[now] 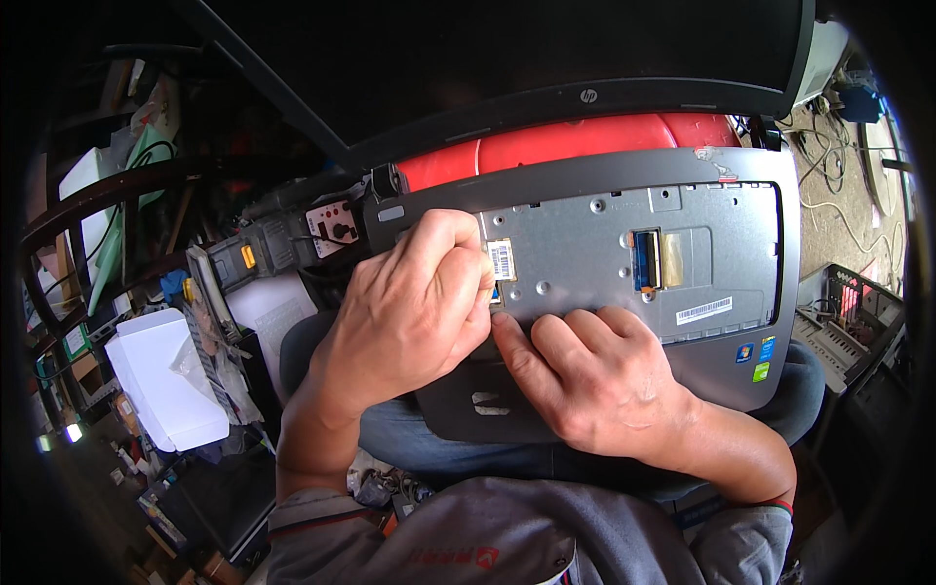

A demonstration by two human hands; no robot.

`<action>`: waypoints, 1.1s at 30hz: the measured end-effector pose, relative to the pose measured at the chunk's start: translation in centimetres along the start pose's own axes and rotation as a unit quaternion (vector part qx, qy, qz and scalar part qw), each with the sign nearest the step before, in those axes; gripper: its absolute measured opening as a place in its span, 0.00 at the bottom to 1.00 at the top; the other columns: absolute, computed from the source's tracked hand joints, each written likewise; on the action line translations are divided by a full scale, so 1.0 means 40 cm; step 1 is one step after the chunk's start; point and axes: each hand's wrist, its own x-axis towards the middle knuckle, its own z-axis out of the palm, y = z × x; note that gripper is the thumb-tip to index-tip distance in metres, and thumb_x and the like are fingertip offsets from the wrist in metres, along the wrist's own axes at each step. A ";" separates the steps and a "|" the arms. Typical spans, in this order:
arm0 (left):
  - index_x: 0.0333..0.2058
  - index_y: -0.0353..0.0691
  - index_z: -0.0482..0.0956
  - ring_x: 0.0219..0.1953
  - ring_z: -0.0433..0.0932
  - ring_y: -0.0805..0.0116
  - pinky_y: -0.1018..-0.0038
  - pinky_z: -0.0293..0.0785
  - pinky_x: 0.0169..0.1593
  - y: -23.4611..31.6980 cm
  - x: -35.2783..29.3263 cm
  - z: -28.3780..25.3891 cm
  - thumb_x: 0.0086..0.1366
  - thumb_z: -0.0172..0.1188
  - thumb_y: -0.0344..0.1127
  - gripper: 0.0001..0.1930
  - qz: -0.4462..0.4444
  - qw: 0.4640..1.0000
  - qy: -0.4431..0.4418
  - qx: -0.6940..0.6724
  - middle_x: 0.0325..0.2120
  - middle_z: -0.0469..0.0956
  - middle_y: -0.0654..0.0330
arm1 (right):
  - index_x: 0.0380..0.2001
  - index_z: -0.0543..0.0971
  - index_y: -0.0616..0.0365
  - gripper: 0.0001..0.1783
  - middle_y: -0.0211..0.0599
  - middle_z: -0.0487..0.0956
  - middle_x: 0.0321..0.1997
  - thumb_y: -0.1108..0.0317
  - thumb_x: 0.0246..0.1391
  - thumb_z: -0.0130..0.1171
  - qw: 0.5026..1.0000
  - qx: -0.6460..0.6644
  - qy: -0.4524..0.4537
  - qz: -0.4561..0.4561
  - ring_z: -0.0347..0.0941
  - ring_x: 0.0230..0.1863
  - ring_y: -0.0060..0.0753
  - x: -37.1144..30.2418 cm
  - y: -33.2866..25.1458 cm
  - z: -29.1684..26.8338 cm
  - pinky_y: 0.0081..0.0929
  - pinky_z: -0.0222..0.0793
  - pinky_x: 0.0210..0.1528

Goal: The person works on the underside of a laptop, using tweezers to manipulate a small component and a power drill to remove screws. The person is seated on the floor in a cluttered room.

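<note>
An opened laptop lies across my lap, its keyboard off and the bare grey metal plate (565, 244) exposed. My left hand (414, 302) is closed over the left part of that plate, fingers pinched beside a small part with a white label (501, 259). Whatever they grip is hidden. Low on the plate, the index fingertip of my right hand (604, 375) touches the chassis near the left fingers; its other fingers curl over the palm rest (717, 385), with the thumb out of sight. A blue ribbon connector (643, 261) shows in a cutout right of the centre.
Beyond the hinges leans the dark laptop screen (546, 58), with a red surface (556, 146) below it. On the left are a white box (171, 380), a grey toolbox (258, 255) and a white panel with knobs (333, 230). Cables (829, 146) and a dark casing (848, 327) lie right.
</note>
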 end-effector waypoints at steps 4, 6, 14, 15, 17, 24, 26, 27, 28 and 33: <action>0.31 0.38 0.70 0.23 0.74 0.59 0.66 0.71 0.25 0.003 0.000 0.000 0.50 0.62 0.22 0.11 -0.004 1.000 0.000 0.004 0.35 0.71 0.55 | 0.42 0.79 0.67 0.21 0.29 0.68 0.25 0.68 0.43 0.55 1.000 0.001 0.000 0.000 0.67 0.24 0.24 0.000 0.000 0.000 0.20 0.59 0.23; 0.31 0.38 0.70 0.23 0.74 0.59 0.66 0.71 0.25 0.003 0.001 0.000 0.50 0.62 0.22 0.11 -0.002 1.000 0.001 0.001 0.35 0.71 0.55 | 0.42 0.79 0.67 0.21 0.29 0.68 0.25 0.68 0.43 0.55 1.000 0.001 0.001 0.000 0.67 0.24 0.24 -0.001 0.000 0.000 0.20 0.59 0.23; 0.31 0.38 0.70 0.23 0.75 0.59 0.66 0.71 0.25 0.004 0.001 -0.001 0.49 0.61 0.22 0.11 -0.005 1.000 -0.002 0.001 0.35 0.71 0.55 | 0.41 0.79 0.66 0.20 0.29 0.67 0.25 0.68 0.44 0.55 1.000 0.003 0.004 -0.001 0.67 0.24 0.24 -0.002 0.000 -0.001 0.20 0.59 0.23; 0.31 0.38 0.70 0.23 0.75 0.59 0.66 0.71 0.25 0.006 0.001 -0.002 0.49 0.61 0.22 0.11 -0.008 1.000 -0.003 0.004 0.35 0.71 0.55 | 0.41 0.79 0.66 0.20 0.29 0.67 0.24 0.68 0.44 0.55 1.000 0.003 0.004 -0.001 0.67 0.24 0.24 -0.002 0.000 -0.001 0.20 0.59 0.23; 0.31 0.38 0.70 0.23 0.75 0.60 0.67 0.71 0.25 0.007 0.000 -0.003 0.49 0.61 0.21 0.11 -0.009 1.000 -0.004 0.008 0.35 0.71 0.55 | 0.41 0.79 0.66 0.20 0.29 0.67 0.24 0.68 0.44 0.55 1.000 0.004 0.005 -0.001 0.67 0.24 0.24 -0.002 0.000 -0.001 0.20 0.59 0.23; 0.31 0.38 0.70 0.23 0.75 0.60 0.67 0.71 0.24 0.001 0.000 -0.004 0.49 0.61 0.22 0.11 -0.001 1.000 -0.005 0.009 0.35 0.71 0.56 | 0.41 0.80 0.66 0.20 0.29 0.67 0.24 0.68 0.44 0.56 1.000 0.000 0.008 0.000 0.67 0.24 0.24 -0.003 -0.001 0.002 0.20 0.60 0.23; 0.29 0.37 0.70 0.25 0.75 0.61 0.68 0.72 0.26 0.004 0.000 -0.005 0.49 0.62 0.23 0.10 -0.004 1.000 -0.011 0.015 0.35 0.71 0.56 | 0.41 0.80 0.67 0.20 0.29 0.68 0.24 0.68 0.44 0.56 1.000 -0.001 0.009 -0.001 0.67 0.24 0.24 -0.004 0.000 0.004 0.20 0.60 0.23; 0.28 0.36 0.70 0.26 0.76 0.61 0.69 0.73 0.28 0.008 0.003 -0.010 0.50 0.62 0.23 0.10 -0.006 1.000 -0.018 0.023 0.35 0.70 0.57 | 0.41 0.80 0.67 0.20 0.29 0.68 0.24 0.68 0.44 0.56 1.000 0.000 0.009 -0.001 0.67 0.24 0.24 -0.004 0.000 0.004 0.20 0.60 0.23; 0.27 0.36 0.69 0.28 0.76 0.62 0.69 0.74 0.29 0.011 0.005 -0.012 0.50 0.63 0.24 0.10 -0.008 0.999 -0.024 0.030 0.35 0.70 0.57 | 0.41 0.80 0.67 0.20 0.29 0.68 0.24 0.68 0.44 0.56 1.000 0.000 0.008 -0.001 0.67 0.24 0.24 -0.004 0.000 0.003 0.20 0.60 0.23; 0.28 0.36 0.70 0.28 0.76 0.63 0.70 0.74 0.29 0.012 0.008 -0.015 0.50 0.63 0.24 0.10 -0.007 0.999 -0.029 0.033 0.35 0.70 0.57 | 0.41 0.80 0.67 0.20 0.29 0.68 0.24 0.68 0.43 0.56 1.000 0.003 0.008 0.002 0.67 0.24 0.24 -0.004 0.000 0.004 0.21 0.60 0.24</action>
